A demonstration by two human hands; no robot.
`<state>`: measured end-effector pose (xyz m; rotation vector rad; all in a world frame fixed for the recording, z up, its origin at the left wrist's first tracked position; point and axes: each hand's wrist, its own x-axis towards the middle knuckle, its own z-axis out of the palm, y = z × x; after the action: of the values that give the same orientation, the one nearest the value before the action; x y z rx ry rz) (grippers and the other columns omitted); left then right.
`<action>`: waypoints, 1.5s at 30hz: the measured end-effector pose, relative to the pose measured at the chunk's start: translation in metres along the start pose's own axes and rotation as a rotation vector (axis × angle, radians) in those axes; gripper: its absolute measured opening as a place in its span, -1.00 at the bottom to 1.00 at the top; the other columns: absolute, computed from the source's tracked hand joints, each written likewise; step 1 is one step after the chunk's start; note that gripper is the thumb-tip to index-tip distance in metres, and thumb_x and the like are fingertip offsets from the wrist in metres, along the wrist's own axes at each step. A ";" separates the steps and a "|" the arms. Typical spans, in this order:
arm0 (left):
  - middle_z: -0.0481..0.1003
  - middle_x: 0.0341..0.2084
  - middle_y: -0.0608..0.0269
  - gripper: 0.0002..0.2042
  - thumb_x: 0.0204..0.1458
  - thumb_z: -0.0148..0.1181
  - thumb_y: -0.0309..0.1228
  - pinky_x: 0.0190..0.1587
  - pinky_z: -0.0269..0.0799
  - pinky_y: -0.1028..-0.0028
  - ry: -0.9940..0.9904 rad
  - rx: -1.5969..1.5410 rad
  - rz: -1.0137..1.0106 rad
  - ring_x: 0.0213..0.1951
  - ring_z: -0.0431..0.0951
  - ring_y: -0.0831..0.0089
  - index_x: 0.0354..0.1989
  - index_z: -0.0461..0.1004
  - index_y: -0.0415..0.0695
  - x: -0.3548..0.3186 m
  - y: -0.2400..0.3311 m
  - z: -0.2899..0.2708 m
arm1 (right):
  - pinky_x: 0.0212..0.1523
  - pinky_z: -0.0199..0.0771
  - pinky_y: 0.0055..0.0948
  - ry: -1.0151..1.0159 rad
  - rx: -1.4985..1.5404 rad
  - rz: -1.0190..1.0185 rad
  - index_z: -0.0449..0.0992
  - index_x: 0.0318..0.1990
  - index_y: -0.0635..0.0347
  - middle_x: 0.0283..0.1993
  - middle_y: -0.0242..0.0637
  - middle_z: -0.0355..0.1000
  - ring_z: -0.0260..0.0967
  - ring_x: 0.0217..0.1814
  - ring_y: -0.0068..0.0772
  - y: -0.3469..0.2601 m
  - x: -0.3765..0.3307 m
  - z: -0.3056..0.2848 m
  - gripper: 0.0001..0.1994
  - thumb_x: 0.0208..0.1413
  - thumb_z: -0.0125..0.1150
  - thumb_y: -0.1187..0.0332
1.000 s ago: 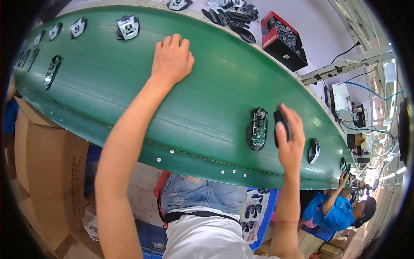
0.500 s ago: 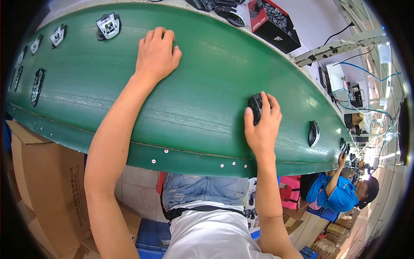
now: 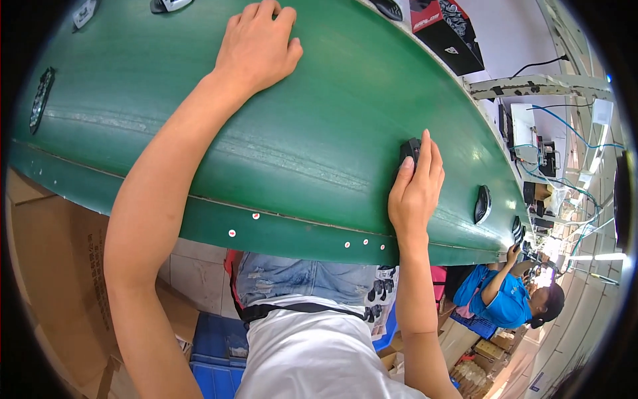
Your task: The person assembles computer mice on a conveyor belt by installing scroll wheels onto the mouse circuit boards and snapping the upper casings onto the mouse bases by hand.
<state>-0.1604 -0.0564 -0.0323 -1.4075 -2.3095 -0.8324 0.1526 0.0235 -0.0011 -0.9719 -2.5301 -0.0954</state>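
Right hand (image 3: 413,193): fingers closed over, we think, a black computer mouse (image 3: 408,151), near conveyor belt (image 3: 299,153) edge, unlifted. Left hand (image 3: 258,45): empty, flat on belt.

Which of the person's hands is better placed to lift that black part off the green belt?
The right hand: its fingers already lie over the black part. The left hand rests flat on the green belt, far from it.
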 end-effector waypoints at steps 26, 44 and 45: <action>0.35 0.14 0.03 -0.64 0.09 0.21 -0.31 0.26 0.22 0.12 -0.077 -0.096 0.049 0.23 0.31 0.06 0.04 0.42 -0.18 -0.018 0.003 -0.008 | 0.23 0.37 -0.18 -0.222 0.332 0.038 0.55 0.11 0.13 0.29 0.01 0.33 0.37 0.26 0.01 0.059 -0.002 -0.034 -0.60 0.06 0.23 0.43; 0.34 0.19 0.03 -0.64 0.09 0.20 -0.36 0.31 0.18 0.12 -0.111 -0.092 0.046 0.29 0.27 0.05 0.07 0.42 -0.16 -0.018 0.008 -0.011 | 0.25 0.35 -0.18 -0.047 0.249 -0.009 0.56 0.11 0.14 0.25 -0.10 0.39 0.34 0.27 0.00 0.090 -0.033 -0.035 -0.61 0.08 0.18 0.50; 0.34 0.19 0.03 -0.64 0.09 0.20 -0.36 0.31 0.18 0.12 -0.110 -0.093 0.045 0.28 0.27 0.05 0.07 0.42 -0.16 -0.018 0.008 -0.011 | 0.25 0.35 -0.17 -0.045 0.255 -0.007 0.56 0.10 0.15 0.25 -0.10 0.39 0.34 0.27 0.00 0.091 -0.034 -0.034 -0.61 0.08 0.18 0.50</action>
<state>-0.1450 -0.0727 -0.0309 -1.5758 -2.3365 -0.8798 0.2465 0.0636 0.0081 -0.8714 -2.5081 0.2441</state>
